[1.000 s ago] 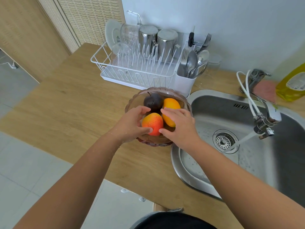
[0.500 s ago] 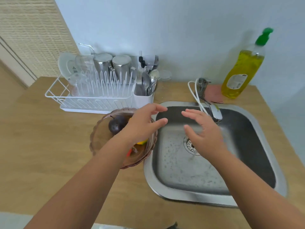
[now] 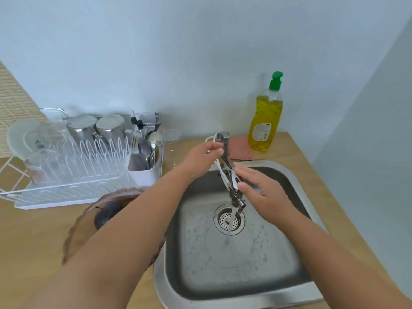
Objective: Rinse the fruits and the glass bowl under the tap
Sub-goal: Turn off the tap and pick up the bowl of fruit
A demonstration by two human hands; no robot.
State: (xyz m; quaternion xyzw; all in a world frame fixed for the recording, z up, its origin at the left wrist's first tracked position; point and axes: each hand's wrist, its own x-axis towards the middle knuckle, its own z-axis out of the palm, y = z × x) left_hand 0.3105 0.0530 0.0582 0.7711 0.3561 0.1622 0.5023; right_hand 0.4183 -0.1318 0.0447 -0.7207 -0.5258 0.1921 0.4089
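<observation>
Nearest: wooden counter (image 3: 33, 237) running L to R, front edge out of frame. Steel sink (image 3: 223, 293) set into it at R, rim flat, basin wet w/ droplets, round drain strainer (image 3: 228, 219) mid-basin. Thin counter strip R of sink, then side wall close. Broad bare wood at L, front of the rack.

Glass bowl (image 3: 73, 230), pinkish w/ scalloped rim, on counter just L of sink, rim touching or nearly touching sink edge; mostly hidden under L forearm. Dark fruit (image 3: 104, 216) visible inside; bit of orange beside it, other fruit hidden.

Both arms reaching over bowl and basin to tap (image 3: 229, 166). Right hand (image 3: 265, 197) at spout's R side, fingers together and nearly straight, thumb against the spout end; not wrapped round it. Left hand (image 3: 202, 157) higher up near tap base, fingers curled together, tips pinched at the white hose (image 3: 219, 168) / spout neck; exact contact unclear. Water stream (image 3: 229, 224) falling from nozzle onto strainer.

Further back: white dish rack (image 3: 66, 181) at L w/ steel cups, glass, plate; white cutlery holder (image 3: 145, 172) at its R end, close to sink corner. Pink sponge cloth (image 3: 239, 149) behind tap, yellow soap bottle (image 3: 266, 121) w/ green cap at back R, upright. Pale blue wall (image 3: 178, 52) behind all, corner at R.
</observation>
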